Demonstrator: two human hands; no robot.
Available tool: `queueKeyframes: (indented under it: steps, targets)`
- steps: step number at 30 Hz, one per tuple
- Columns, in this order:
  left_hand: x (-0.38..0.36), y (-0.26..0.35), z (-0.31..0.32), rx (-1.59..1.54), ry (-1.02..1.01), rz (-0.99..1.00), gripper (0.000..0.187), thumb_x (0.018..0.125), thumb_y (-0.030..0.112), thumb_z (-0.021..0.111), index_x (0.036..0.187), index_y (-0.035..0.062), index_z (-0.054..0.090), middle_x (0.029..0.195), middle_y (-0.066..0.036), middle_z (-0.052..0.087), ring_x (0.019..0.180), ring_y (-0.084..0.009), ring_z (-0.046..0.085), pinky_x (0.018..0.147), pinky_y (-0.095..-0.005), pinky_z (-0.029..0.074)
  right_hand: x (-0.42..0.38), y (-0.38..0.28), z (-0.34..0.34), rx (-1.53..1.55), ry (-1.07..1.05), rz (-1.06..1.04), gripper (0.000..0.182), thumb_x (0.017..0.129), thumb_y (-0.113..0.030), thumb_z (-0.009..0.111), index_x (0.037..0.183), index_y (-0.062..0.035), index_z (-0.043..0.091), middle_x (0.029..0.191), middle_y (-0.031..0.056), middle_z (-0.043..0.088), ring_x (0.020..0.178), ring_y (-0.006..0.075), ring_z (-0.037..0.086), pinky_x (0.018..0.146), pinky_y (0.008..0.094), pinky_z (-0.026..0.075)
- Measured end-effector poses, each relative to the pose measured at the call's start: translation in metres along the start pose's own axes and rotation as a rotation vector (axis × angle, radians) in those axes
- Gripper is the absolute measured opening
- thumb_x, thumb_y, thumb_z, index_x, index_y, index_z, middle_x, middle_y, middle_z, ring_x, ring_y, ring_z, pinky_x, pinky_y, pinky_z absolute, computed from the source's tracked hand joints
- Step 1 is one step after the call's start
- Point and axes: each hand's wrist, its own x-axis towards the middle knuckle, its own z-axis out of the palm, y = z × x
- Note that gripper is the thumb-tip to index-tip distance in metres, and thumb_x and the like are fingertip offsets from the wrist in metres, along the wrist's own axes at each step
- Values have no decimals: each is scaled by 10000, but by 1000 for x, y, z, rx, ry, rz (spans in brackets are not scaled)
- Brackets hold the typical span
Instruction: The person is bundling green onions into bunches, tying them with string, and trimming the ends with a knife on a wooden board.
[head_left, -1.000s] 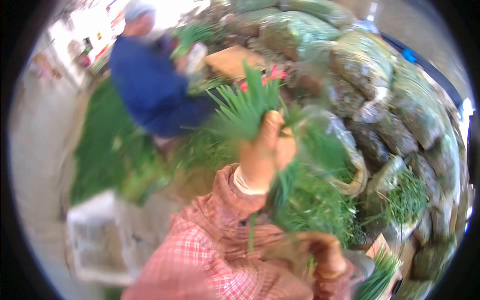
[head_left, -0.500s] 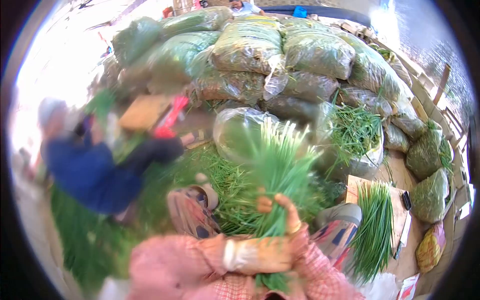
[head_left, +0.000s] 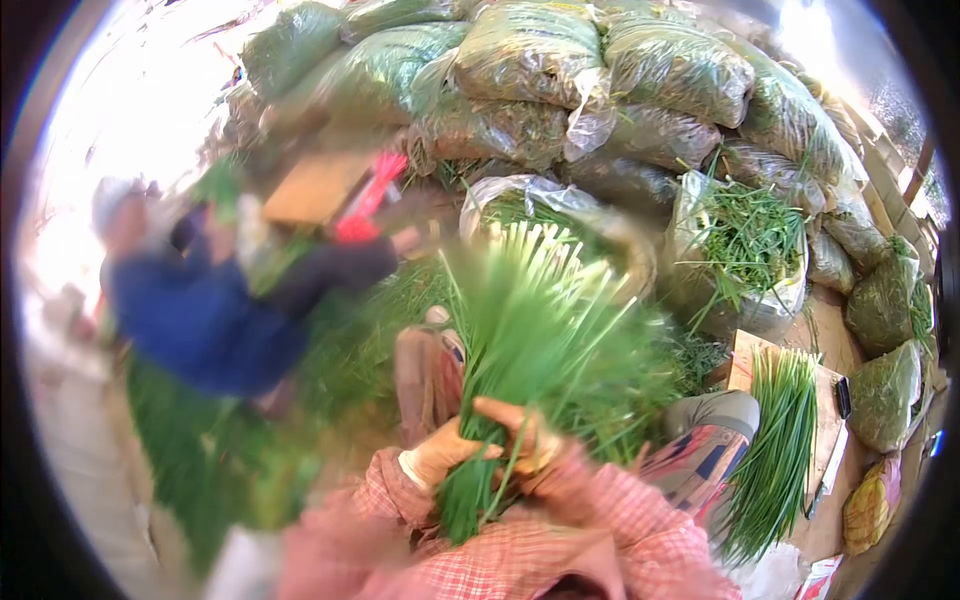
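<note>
A thick bunch of chives (head_left: 530,310) stands upright before me, its pale cut ends up and its green leaves hanging down. My left hand (head_left: 445,455), in a light glove with a white cuff, is wrapped round the lower leaves. My right hand (head_left: 525,437), gloved too, closes on the same bunch just above and to the right; its far fingers are partly hidden. To my right, more chives (head_left: 770,450) lie across a wooden board (head_left: 748,362). A knife (head_left: 843,398) with a black handle rests at the board's right edge.
Stuffed plastic sacks (head_left: 530,55) are piled at the back. An open bag (head_left: 790,300) of loose greens stands right of centre. At left sits a co-worker (head_left: 205,320) in blue, beside another board (head_left: 315,188). Loose leaves (head_left: 240,460) cover the ground.
My left hand has drawn back left and up to grip the lower leaves beside my right hand. The bunch has shifted slightly left and its stalks are more spread. The view has tilted down.
</note>
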Motion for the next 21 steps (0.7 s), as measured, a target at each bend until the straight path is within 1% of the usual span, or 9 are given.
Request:
queueKeyframes:
  steps: [1, 4, 7, 11, 12, 15, 16, 20, 21]
  targets:
    - [-2, -8, -7, 4, 17, -47, 487, 726, 129, 706, 1149, 16, 492, 928, -45, 579, 734, -115, 576, 604, -243, 492, 0, -2, 1, 71, 33, 76, 321, 835, -267, 597, 1041, -21, 586, 979, 101, 617, 878, 204, 576, 798, 341, 471]
    - [-26, -17, -35, -38, -26, -138, 395, 743, 106, 658, 1104, 20, 521, 859, -39, 586, 605, -95, 543, 522, -224, 461, 6, -13, 3, 162, 190, -180, 370, 832, -302, 586, 1076, -25, 568, 1007, 100, 610, 924, 218, 570, 832, 354, 466]
    - [-47, -47, -62, 65, 14, -138, 391, 738, 92, 648, 1103, 25, 526, 868, -36, 585, 603, -91, 530, 527, -225, 449, 21, -28, -17, 528, 232, -76, 389, 854, -280, 556, 1143, -21, 524, 1064, 95, 594, 987, 224, 556, 868, 337, 458]
    - [-74, -50, -62, 105, 71, -174, 369, 742, 87, 643, 1088, 31, 530, 845, -29, 579, 611, -78, 516, 525, -220, 426, 50, -9, -51, 535, 273, -268, 339, 898, -281, 510, 1148, -53, 529, 1026, 94, 598, 883, 201, 586, 781, 329, 492]
    - [-79, -53, -63, 111, 75, -168, 366, 744, 91, 644, 1086, 32, 528, 834, -27, 577, 605, -76, 511, 517, -219, 421, 49, -6, -57, 462, 362, -259, 326, 888, -325, 523, 1102, -81, 560, 926, 84, 610, 798, 191, 591, 719, 322, 500]
    - [-89, -62, -69, 77, 47, -233, 376, 755, 109, 648, 1097, 33, 511, 786, -18, 562, 572, -69, 492, 484, -219, 405, 44, -10, -58, 344, 603, -85, 269, 879, -283, 554, 1039, -70, 592, 751, 19, 573, 676, 101, 524, 588, 236, 413]
    - [-92, -55, -66, 7, 41, -306, 379, 759, 114, 647, 1101, 32, 505, 766, -14, 555, 557, -66, 485, 470, -218, 399, 45, -10, -53, 320, 648, -100, 212, 874, -286, 560, 902, -81, 607, 669, 25, 557, 566, 108, 489, 508, 229, 364]
    - [-92, -47, -65, 30, 48, -423, 372, 770, 121, 643, 1096, 29, 489, 691, 8, 521, 513, -57, 460, 427, -203, 367, 53, -17, -53, 111, 812, -155, 217, 874, -300, 554, 807, -94, 551, 574, -5, 460, 447, 98, 401, 409, 252, 302]
    - [-92, -46, -65, 16, 33, -399, 361, 769, 119, 643, 1084, 31, 490, 674, 13, 515, 496, -54, 451, 415, -200, 357, 54, -17, -67, 204, 796, -146, 221, 871, -299, 555, 799, -90, 541, 566, -10, 440, 440, 92, 390, 399, 247, 289]
